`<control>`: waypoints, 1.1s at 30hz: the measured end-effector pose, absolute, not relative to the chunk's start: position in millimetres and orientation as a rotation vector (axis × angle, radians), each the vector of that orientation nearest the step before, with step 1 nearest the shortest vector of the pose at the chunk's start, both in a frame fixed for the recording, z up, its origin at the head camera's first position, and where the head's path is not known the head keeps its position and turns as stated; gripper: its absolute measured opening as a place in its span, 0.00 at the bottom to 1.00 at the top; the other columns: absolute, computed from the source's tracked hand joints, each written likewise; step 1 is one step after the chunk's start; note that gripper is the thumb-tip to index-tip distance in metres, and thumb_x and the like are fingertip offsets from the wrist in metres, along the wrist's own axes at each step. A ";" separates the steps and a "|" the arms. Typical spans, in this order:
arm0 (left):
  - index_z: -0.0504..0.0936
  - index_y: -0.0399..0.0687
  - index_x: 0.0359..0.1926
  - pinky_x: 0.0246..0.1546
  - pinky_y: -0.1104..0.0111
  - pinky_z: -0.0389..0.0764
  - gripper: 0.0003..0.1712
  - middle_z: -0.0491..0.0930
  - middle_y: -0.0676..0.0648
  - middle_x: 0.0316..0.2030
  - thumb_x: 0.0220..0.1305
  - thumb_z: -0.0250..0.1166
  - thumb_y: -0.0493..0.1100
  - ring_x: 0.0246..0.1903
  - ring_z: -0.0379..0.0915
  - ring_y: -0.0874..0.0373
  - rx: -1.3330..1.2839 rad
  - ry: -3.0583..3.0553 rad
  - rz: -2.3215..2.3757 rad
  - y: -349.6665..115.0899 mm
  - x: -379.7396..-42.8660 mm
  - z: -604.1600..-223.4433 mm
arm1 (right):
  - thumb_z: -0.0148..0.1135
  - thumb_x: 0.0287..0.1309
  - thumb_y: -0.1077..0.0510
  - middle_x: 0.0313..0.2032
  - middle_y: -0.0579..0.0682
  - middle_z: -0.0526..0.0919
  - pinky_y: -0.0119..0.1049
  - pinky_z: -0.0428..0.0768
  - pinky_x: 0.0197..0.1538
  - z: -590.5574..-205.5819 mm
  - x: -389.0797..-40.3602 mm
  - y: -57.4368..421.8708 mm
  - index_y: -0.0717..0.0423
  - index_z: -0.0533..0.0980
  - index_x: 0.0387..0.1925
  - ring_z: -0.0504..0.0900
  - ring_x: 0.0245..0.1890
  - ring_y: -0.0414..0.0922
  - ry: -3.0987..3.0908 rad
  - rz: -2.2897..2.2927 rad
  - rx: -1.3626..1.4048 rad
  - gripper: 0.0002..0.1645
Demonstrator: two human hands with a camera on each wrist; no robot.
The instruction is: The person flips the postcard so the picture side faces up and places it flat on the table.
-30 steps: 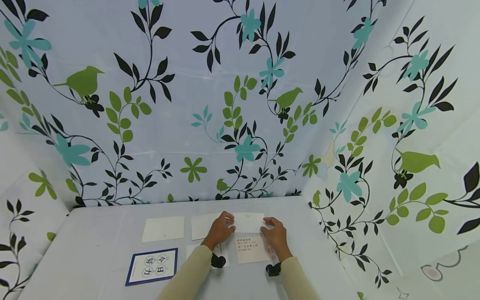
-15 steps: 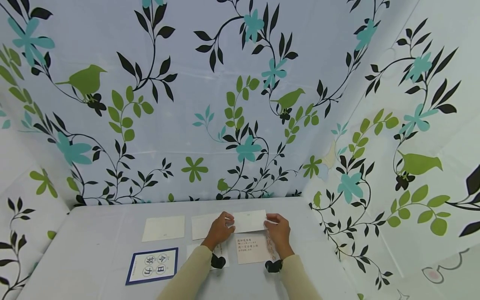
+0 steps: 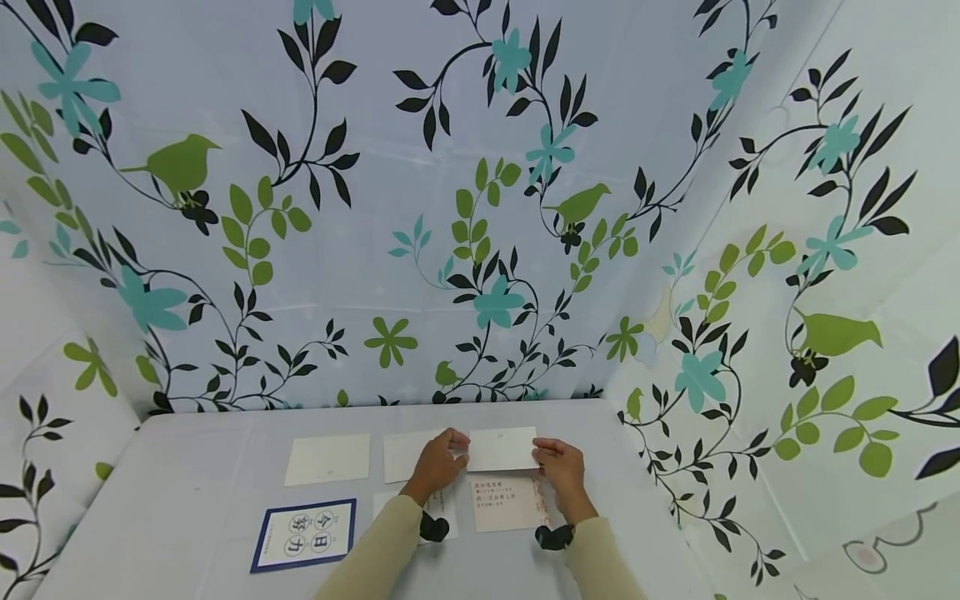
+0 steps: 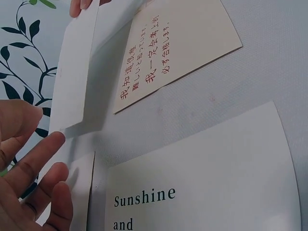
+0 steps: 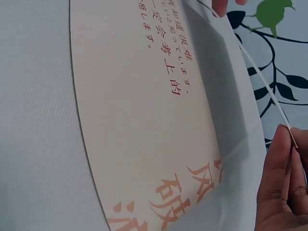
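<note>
Partly hiding one card [image 3: 405, 455], the left hand [image 3: 435, 463] holds fingers [image 4: 36, 158] apart; the right hand [image 3: 562, 475] pinches another card [image 3: 502, 450].

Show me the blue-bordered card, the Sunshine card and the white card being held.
Blue-bordered card [image 3: 305, 534]: head view, middle of its printed face.
Sunshine card [image 4: 209, 173]: left wrist view, bare part of its white face.
Held white card [image 3: 502, 450]: head view, middle of its visible face.

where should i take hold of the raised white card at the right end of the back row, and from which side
Probably pinch the white card by its short right edge, coming from the right. It is thin and tilted up off the table, so both faces look reachable there, while another card lies close on its left.
</note>
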State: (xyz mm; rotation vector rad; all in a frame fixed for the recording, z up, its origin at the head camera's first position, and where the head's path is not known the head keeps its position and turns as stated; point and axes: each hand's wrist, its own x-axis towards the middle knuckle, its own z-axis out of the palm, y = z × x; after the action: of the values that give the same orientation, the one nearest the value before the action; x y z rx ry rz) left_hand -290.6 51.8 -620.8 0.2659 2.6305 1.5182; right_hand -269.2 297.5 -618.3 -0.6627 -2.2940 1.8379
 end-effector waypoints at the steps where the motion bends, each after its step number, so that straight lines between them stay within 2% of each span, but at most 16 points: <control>1: 0.79 0.47 0.50 0.53 0.51 0.77 0.13 0.84 0.46 0.50 0.64 0.65 0.38 0.48 0.78 0.50 0.263 2.640 1.526 51.5 -290.6 -621.4 | 0.67 0.59 0.63 0.40 0.54 0.87 0.43 0.85 0.40 -618.6 -268.9 298.7 0.56 0.84 0.45 0.85 0.39 0.48 -2.288 1.852 -0.655 0.11; 6: 0.83 0.52 0.46 0.46 0.57 0.77 0.11 0.85 0.52 0.44 0.63 0.64 0.36 0.41 0.76 0.58 0.229 2.670 1.571 49.1 -291.9 -622.2 | 0.67 0.60 0.61 0.44 0.55 0.87 0.43 0.85 0.43 -618.2 -266.6 304.1 0.55 0.83 0.47 0.86 0.39 0.46 -2.289 1.915 -0.603 0.13; 14: 0.87 0.55 0.40 0.38 0.65 0.74 0.10 0.86 0.56 0.35 0.62 0.67 0.35 0.33 0.73 0.60 0.207 2.715 1.653 45.8 -292.6 -622.0 | 0.68 0.60 0.60 0.48 0.55 0.86 0.40 0.85 0.44 -613.7 -263.6 306.9 0.54 0.83 0.50 0.86 0.42 0.47 -2.287 2.012 -0.579 0.16; 22: 0.88 0.53 0.40 0.33 0.68 0.72 0.06 0.86 0.53 0.34 0.62 0.69 0.39 0.29 0.72 0.59 0.264 2.682 1.725 40.1 -290.8 -617.5 | 0.69 0.60 0.57 0.48 0.53 0.87 0.40 0.84 0.43 -610.7 -261.7 306.5 0.53 0.82 0.51 0.86 0.41 0.46 -2.290 2.038 -0.538 0.17; 33: 0.89 0.55 0.39 0.33 0.69 0.73 0.07 0.87 0.55 0.37 0.63 0.68 0.38 0.30 0.71 0.59 0.310 2.678 1.726 36.3 -290.0 -617.3 | 0.68 0.61 0.55 0.49 0.52 0.85 0.37 0.84 0.44 -608.4 -260.6 305.0 0.52 0.83 0.51 0.85 0.43 0.46 -2.309 2.053 -0.512 0.16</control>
State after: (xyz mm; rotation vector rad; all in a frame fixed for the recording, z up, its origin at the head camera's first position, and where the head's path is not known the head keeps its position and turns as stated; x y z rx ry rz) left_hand -290.0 36.3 -617.3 0.3100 2.6784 1.7255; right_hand -260.6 305.0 -608.4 -0.5120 -2.3091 2.0531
